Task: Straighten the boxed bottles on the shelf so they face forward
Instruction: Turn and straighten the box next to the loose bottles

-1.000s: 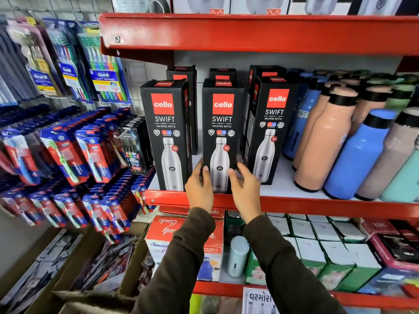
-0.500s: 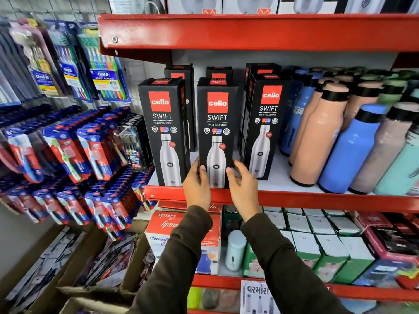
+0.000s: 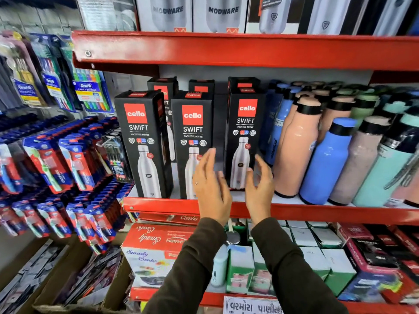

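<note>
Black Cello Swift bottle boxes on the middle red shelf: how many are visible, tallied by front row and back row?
Front-row black cardboard Cello Swift boxes: 3
Back-row black boxes of the same make, partly hidden behind them: 3
Total visible: 6; any further back cannot be seen.

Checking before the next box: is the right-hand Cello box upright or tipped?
Upright: the right Cello box stands on the shelf, front panel facing forward, sides roughly vertical. Both hands are open beside it.
</note>
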`<state>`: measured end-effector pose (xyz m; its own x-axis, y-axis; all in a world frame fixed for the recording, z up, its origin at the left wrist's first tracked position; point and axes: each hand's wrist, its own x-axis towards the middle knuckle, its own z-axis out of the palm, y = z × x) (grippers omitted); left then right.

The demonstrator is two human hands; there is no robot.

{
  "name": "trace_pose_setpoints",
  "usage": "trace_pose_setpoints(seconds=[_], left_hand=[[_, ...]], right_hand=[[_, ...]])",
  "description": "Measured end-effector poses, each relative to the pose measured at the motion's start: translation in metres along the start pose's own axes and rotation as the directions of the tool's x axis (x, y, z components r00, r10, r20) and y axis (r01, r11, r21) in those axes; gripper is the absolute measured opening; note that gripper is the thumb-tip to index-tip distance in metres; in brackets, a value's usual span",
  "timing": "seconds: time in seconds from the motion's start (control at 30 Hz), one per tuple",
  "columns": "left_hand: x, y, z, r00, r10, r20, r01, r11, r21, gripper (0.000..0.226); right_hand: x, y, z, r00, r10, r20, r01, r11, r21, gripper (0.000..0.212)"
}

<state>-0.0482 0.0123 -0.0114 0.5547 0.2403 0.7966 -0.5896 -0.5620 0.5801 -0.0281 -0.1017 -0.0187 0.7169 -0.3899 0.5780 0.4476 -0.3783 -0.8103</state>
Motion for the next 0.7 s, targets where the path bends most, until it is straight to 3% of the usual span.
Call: trace_pose_setpoints(seconds=[0.13, 0.23, 0.37, 0.43, 0.7], left_hand=[[0.002, 0.011, 0.031, 0.980, -0.049, 0.194, 0.080, 0.985, -0.156, 0.053], [0.008, 0.008, 0.050, 0.931, -0.275, 0.239, 0.308, 0.945, -0.112, 0.053], [0.019, -0.004, 0.065, 0.791, -0.540, 0.287, 0.584, 0.806, -0.093, 0.043], [0.021, -0.009, 0.068, 0.768, -0.574, 0.284, 0.616, 0.783, -0.086, 0.036], [0.014, -0.018, 0.066, 0.795, -0.561, 0.232, 0.584, 0.811, -0.042, 0.035]], right_hand=[[0.026, 0.011, -0.007, 0.991, 0.087, 0.106, -0.082, 0.995, -0.052, 0.049], [0.040, 0.020, -0.007, 0.968, 0.163, 0.191, -0.145, 0.984, -0.103, 0.051], [0.047, 0.030, -0.005, 0.932, 0.240, 0.273, -0.199, 0.966, -0.167, 0.047], [0.047, 0.033, -0.003, 0.927, 0.249, 0.280, -0.202, 0.962, -0.184, 0.046], [0.042, 0.036, -0.008, 0.949, 0.211, 0.233, -0.183, 0.974, -0.135, 0.037]])
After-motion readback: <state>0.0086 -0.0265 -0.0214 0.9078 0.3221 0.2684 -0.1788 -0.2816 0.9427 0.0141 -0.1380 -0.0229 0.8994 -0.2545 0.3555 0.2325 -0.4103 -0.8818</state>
